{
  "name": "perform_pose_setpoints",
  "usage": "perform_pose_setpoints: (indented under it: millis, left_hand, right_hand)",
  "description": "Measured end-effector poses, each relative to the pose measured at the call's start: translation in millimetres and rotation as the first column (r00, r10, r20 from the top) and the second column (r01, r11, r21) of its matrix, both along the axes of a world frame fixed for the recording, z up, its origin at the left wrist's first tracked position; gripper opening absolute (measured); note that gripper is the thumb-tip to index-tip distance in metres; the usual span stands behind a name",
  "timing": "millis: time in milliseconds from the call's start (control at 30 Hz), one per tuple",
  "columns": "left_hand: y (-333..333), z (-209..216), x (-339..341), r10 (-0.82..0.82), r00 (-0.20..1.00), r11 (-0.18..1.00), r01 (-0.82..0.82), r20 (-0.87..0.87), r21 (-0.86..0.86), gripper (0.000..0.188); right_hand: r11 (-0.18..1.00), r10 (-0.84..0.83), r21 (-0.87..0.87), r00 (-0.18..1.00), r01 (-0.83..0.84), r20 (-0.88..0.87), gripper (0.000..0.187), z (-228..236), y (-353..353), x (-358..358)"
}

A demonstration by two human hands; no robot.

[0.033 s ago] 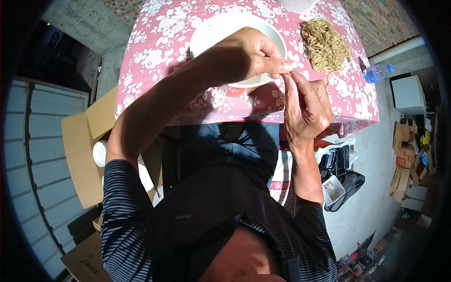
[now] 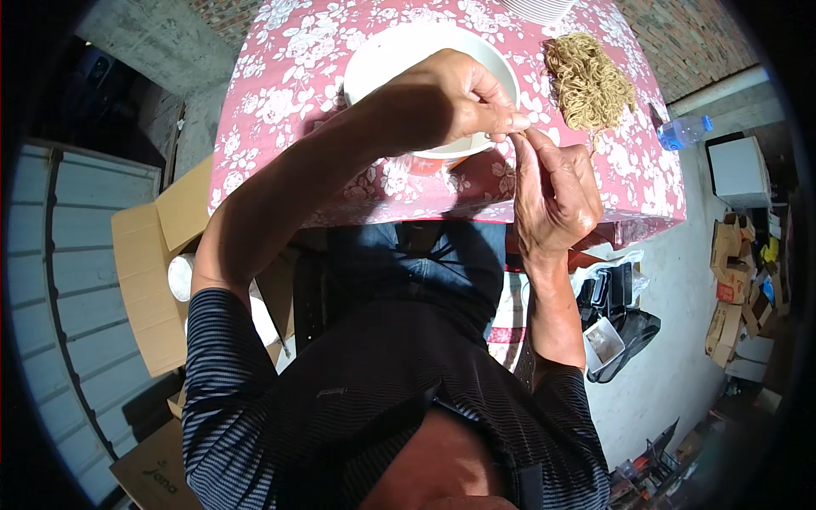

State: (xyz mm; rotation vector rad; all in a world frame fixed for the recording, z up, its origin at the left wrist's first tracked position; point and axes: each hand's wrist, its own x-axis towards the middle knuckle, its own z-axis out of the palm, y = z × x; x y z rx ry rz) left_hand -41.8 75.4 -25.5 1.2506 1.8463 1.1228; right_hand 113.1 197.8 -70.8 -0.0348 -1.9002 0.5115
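Observation:
My left hand reaches across the front of a round white basin, its thumb and fingers closed in a pinch. Just right of the basin, my right hand is also pinched, and the fingertips of both hands meet. A tiny brownish bit shows between them, too small to name. Beyond my right hand lies a tangled heap of tan, string-like strands, with a loose end trailing toward me. My left forearm and hand hide part of the basin's inside.
A pink cloth with white flowers covers the table. White stacked ware stands at the far edge. Past the right edge is a blue-tinted plastic bottle. An opened cardboard box sits left of me; a black bag lies right on the floor.

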Motion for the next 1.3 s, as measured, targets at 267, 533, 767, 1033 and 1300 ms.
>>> perform_pose_setpoints:
  millis: [267, 533, 767, 1033, 1300]
  left_hand:
    - [-3, 2, 0, -0.017, 0.991, 1.0, 0.015, 0.135, 0.016, 0.037]
    - [-11, 20, 5, 0.047, 0.981, 0.999, -0.046, 0.189, -0.01, 0.034]
    - [-13, 20, 15, -0.01, 0.965, 1.0, 0.013, -0.263, 0.008, 0.025]
    - [-17, 10, 25, 0.173, 0.66, 0.942, 0.106, -0.731, 0.319, 0.012]
    - [-40, -6, 15, 0.175, 0.486, 0.937, 0.186, -0.856, 0.297, 0.009]
  right_hand:
    - [0.982, 0.034, -0.191, 0.992, -0.011, 0.118, 0.016, 5, 1, 8]
    - [0.787, 0.223, -0.614, 0.956, -0.063, 0.188, 0.005, -3, 13, 16]
    - [0.774, 0.244, -0.631, 0.946, -0.058, 0.213, 0.005, 8, 16, 18]
    - [0.924, 0.343, -0.31, 0.846, -0.225, 0.409, 0.009, 26, 27, 24]
    - [0.785, 0.403, -0.613, 0.824, -0.088, 0.397, 0.018, 28, 64, 55]
